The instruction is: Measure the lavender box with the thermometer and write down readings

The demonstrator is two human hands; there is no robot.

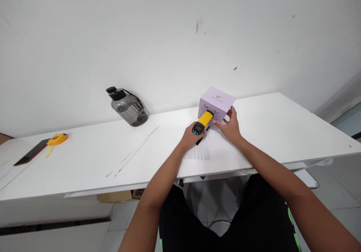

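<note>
My left hand (191,137) is wrapped round the handle of a yellow and black infrared thermometer (205,119) with a small screen and blue buttons. Its front end points at the patterned side of a lilac box (218,97) and lies close to it; I cannot tell whether they touch. My right hand (231,126) grips the lower right corner of this box, thumb at the front and fingers on the right side. Below the thermometer, a printed paper sheet (199,153) lies on the white table, partly covered by my left hand and a slim black object (198,142).
A grey see-through water bottle (128,109) with a black lid stands against the wall, left of the box. Farther left lie a yellow tape measure (58,138) and a flat dark object (32,152). The white table (93,154) runs along the wall; its front edge is near my legs.
</note>
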